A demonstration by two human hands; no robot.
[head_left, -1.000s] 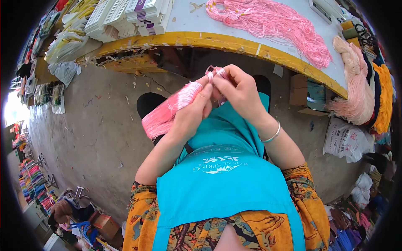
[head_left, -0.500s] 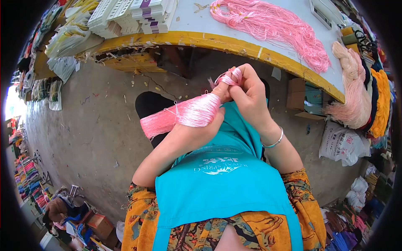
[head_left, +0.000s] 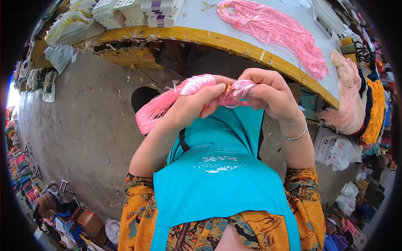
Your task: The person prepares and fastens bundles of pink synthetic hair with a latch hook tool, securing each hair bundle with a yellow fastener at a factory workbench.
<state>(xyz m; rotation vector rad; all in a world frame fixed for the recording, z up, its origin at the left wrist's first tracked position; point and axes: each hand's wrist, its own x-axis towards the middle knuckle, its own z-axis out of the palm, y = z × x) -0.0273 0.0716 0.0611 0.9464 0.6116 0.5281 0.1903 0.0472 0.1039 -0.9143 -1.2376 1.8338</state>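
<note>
A skein of shiny pink thread (head_left: pixel 157 109) runs slantwise between my hands, in front of the turquoise apron (head_left: pixel 217 129). My left hand (head_left: pixel 194 102) is wrapped around the skein's thicker, smooth part, and the loose bundle trails down to the left past the wrist. A thin pale tie shows on top of it. At the other end, the fingers of my right hand (head_left: pixel 271 93) are closed on the looped, twisted end of the same skein. A small yellow bit shows by this loop. Some of the thread between the hands is hidden by the fingers.
Ahead stands a table with a yellow edge (head_left: pixel 201 37). On it lie a long pink hank (head_left: pixel 276 31) and stacks of white cards (head_left: pixel 161 12). Peach hanks (head_left: pixel 349 92) and orange yarn (head_left: pixel 372 111) hang at its right end, above a white bag (head_left: pixel 335 148).
My right hand has moved right, drawing the looped end away from my left hand. The left hand has risen and now sits higher on the skein, its thumb on top.
</note>
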